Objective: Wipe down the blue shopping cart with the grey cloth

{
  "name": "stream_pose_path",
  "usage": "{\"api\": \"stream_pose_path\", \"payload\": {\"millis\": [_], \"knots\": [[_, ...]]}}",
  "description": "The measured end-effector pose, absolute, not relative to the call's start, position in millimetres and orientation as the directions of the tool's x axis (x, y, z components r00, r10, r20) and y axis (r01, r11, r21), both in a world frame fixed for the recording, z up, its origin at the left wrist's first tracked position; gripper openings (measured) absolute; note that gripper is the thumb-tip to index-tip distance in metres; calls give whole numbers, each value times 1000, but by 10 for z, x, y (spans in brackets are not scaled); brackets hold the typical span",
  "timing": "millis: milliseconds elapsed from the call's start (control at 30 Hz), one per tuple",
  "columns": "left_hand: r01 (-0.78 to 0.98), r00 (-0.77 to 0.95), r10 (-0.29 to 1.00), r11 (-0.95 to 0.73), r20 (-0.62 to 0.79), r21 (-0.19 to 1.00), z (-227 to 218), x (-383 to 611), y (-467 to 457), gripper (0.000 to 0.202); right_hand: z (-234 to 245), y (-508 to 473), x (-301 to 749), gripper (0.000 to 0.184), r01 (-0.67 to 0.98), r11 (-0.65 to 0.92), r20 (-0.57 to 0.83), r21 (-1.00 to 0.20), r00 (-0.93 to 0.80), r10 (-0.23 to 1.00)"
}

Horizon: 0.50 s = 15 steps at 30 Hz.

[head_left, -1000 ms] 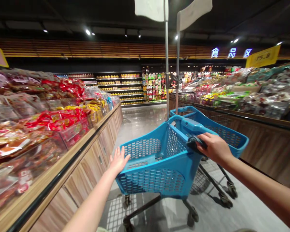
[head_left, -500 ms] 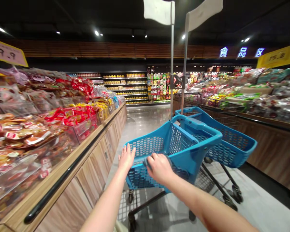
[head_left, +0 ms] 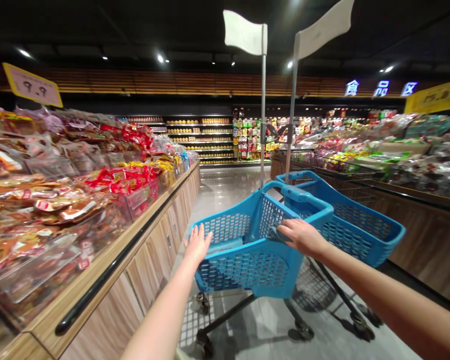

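Observation:
A blue plastic shopping cart (head_left: pixel 247 272) stands in the aisle just in front of me. My left hand (head_left: pixel 198 244) is open, fingers spread, resting against the cart's near left rim. My right hand (head_left: pixel 302 236) lies on the right side of the basket, fingers closed on a dark cloth (head_left: pixel 274 233) pressed to the inner wall. A second blue cart (head_left: pixel 360 225) is nested close behind on the right. Each cart carries a tall pole with a white flag (head_left: pixel 244 32).
A long wooden display counter (head_left: pixel 135 265) piled with packaged snacks (head_left: pixel 52 200) runs along the left, with a 9.9 price sign (head_left: pixel 32 85). Another counter of bagged goods (head_left: pixel 416 155) lines the right. The tiled aisle floor (head_left: pixel 228 185) leads to stocked shelves (head_left: pixel 198 140) at the back.
My right hand slid with the cloth from the cart's near left edge to the right inner wall. The left hand stayed on the left rim. The view shifted slightly.

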<state>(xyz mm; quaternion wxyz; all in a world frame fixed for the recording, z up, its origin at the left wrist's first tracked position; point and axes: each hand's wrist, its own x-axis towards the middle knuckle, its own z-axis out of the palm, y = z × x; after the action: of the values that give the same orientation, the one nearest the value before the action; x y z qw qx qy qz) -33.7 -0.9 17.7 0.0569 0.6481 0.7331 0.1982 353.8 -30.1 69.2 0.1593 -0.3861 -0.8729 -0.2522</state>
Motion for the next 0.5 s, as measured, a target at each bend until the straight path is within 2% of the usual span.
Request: {"api": "stream_pose_path", "payload": {"millis": [133,233,367,500], "knots": [[931,-136,978,71,159,357,157,-111,-10,71,494,-321,3461,26,795,565,610,219,-564,556],[933,-117,983,59,145,354,148,53,-1,71,159,-433,3047,31,704,688,624,179,-622,474],[940,-107,986,60,125,335,155,183,34,69,-260,-512,2460,29,497,835,588,235,-757,285],[949,-103,989,66,107,308,152,204,67,70,-391,-454,2293,32,464,840,543,282,-799,260]]}}
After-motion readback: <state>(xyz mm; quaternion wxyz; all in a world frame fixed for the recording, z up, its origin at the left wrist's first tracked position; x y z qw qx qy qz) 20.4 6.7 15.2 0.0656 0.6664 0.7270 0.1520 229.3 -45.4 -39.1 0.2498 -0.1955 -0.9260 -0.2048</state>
